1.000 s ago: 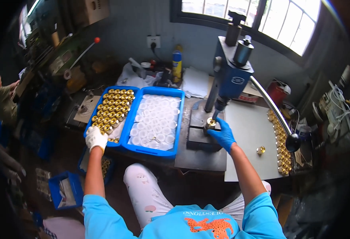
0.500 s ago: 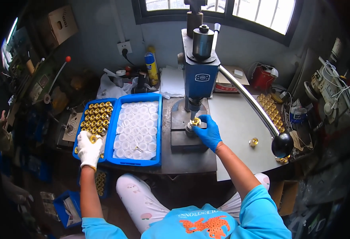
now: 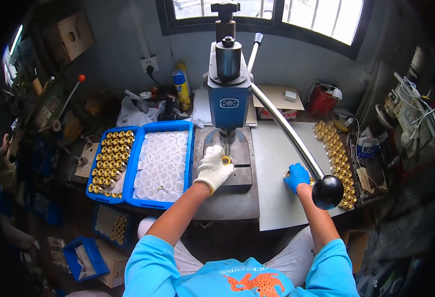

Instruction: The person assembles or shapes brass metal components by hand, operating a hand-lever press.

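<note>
My left hand (image 3: 214,167), in a white knit glove, is closed on a brass fitting (image 3: 226,160) at the press die, right below the ram (image 3: 228,136) of the blue arbor press (image 3: 229,104). Its fingertips hide most of the die. To the right, my right hand (image 3: 298,177), in a blue glove, is low over a grey sheet (image 3: 277,208), its fingers curled around a shiny brass fitting (image 3: 287,174) that shows only at its edge. Another brass fitting (image 3: 311,181) is partly visible beside that wrist.
A blue tray (image 3: 90,190) of brass fittings stands left, beside a blue tray (image 3: 190,171) of white translucent round pieces. The press lever's black ball (image 3: 328,192) hangs close to my right forearm. Rows of brass fittings (image 3: 338,163) line the sheet's right side.
My left hand has carried a brass fitting from the left tray to the press. My right hand has moved from the die rightward to the sheet with a fitting. The view has shifted slightly.
</note>
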`<control>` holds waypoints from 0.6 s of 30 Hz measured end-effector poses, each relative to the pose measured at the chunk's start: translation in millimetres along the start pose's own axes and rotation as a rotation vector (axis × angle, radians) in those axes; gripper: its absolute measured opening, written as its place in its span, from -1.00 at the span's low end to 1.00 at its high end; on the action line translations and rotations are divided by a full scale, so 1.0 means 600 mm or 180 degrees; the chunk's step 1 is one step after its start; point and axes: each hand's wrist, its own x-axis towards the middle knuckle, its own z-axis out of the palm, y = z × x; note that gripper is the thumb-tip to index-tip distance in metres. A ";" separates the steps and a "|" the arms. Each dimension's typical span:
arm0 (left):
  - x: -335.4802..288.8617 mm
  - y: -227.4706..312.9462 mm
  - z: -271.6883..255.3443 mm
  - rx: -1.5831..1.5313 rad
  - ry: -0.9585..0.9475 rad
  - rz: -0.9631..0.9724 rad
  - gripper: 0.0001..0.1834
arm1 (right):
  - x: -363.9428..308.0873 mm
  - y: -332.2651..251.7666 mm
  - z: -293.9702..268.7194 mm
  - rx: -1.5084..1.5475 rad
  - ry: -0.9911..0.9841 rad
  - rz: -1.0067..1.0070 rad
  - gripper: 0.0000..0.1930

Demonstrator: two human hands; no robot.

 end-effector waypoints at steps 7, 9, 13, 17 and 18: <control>0.013 -0.040 0.005 0.0461 -0.0153 -0.0355 -0.49 | -0.112 -0.165 -0.246 0.3201 0.0561 -0.0265 -0.45; -0.006 0.000 -0.027 0.0352 -0.0454 -0.0178 -0.36 | -0.122 -0.135 -0.329 0.3987 0.1416 -0.2307 -0.55; -0.070 -0.054 -0.125 0.0501 0.0042 0.0078 -0.36 | -0.302 -0.204 -0.511 0.3967 0.1417 -0.2756 -0.30; -0.117 -0.196 -0.263 0.1080 0.0854 -0.0120 -0.58 | -0.389 -0.251 -0.486 0.1832 0.1452 -0.1423 -0.52; -0.127 -0.243 -0.312 0.1185 0.1058 -0.0469 -0.60 | -0.386 -0.252 -0.454 0.1918 0.1319 -0.1384 -0.49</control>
